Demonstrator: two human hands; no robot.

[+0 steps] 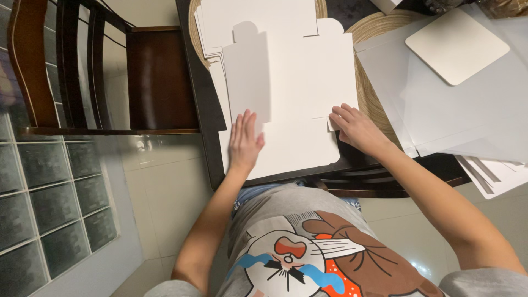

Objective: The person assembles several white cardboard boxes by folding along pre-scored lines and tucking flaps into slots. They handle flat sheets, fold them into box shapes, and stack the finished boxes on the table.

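A flat white die-cut cardboard blank (pixel 286 93) lies on the dark surface (pixel 204 110) in the middle of the frame, its long axis running from the lower edge near the person's body up toward the top of the picture. Both hands rest on its near end: the left hand (pixel 245 140) lies flat, fingers outstretched, pressing the lower left part, while the right hand (pixel 355 127) sits at the right edge with fingers curled onto a small side flap. More white sheets (pixel 467 104) lie to the right.
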